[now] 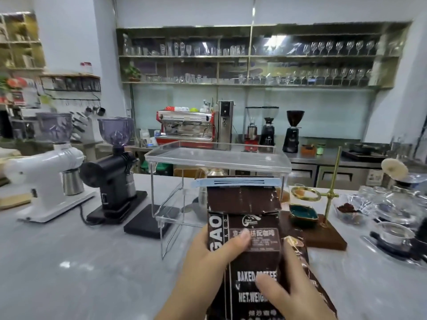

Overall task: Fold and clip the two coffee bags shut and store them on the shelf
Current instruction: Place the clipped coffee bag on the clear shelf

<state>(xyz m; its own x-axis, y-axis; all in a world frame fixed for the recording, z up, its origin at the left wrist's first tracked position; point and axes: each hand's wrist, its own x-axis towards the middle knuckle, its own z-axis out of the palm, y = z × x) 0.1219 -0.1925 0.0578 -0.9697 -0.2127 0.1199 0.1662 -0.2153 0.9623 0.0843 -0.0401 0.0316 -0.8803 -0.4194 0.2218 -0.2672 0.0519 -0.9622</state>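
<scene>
Clipped coffee bag [247,229] held upright in both hands

Left hand [208,255] and right hand [288,294] curl round its sides — blue clip [238,182] across the folded top — near the counter's [69,262] front edge, before the clear shelf [217,158].

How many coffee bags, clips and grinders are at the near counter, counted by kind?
Coffee bags: 2, the clipped coffee bag and a second coffee bag beside it
Clips: 1, the blue clip
Grinders: 2, the white grinder and the black grinder
Total: 5
</scene>
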